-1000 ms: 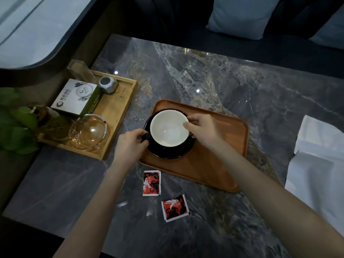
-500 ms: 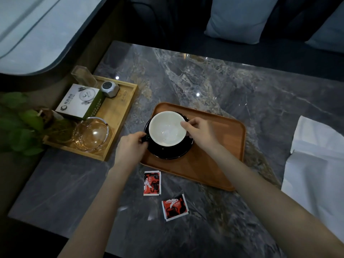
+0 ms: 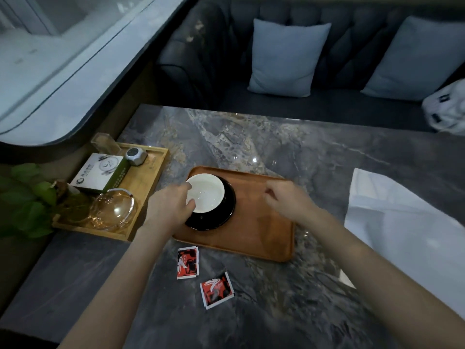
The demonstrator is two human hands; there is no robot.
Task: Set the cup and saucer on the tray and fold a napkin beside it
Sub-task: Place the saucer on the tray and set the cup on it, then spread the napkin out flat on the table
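From my feed I see the cup [image 3: 205, 192], white inside with a round rim, sitting upright on a glossy black saucer [image 3: 219, 217]; both rest on the left part of the brown wooden tray [image 3: 261, 235], which lies flat on the grey marbled desk [image 3: 289, 147]. My left hand [image 3: 169, 206] grasps the cup at its left side, fingers curled onto the rim and thumb at the near edge. My right hand [image 3: 286, 200] hovers over the tray's right half, loosely curled and holding nothing, clear of the cup and saucer. The napkin [image 3: 402, 222], white and still unfolded with a few soft creases, lies on the desk to the right of the tray, well apart from the cup. 2 red and black sachets [image 3: 188, 262] lie on the desk just in front of the tray. Left of the tray stands a lighter wooden tray [image 3: 148, 182] carrying a green and white box [image 3: 99, 172], a glass bowl [image 3: 113, 210] and a small silver object [image 3: 136, 156].
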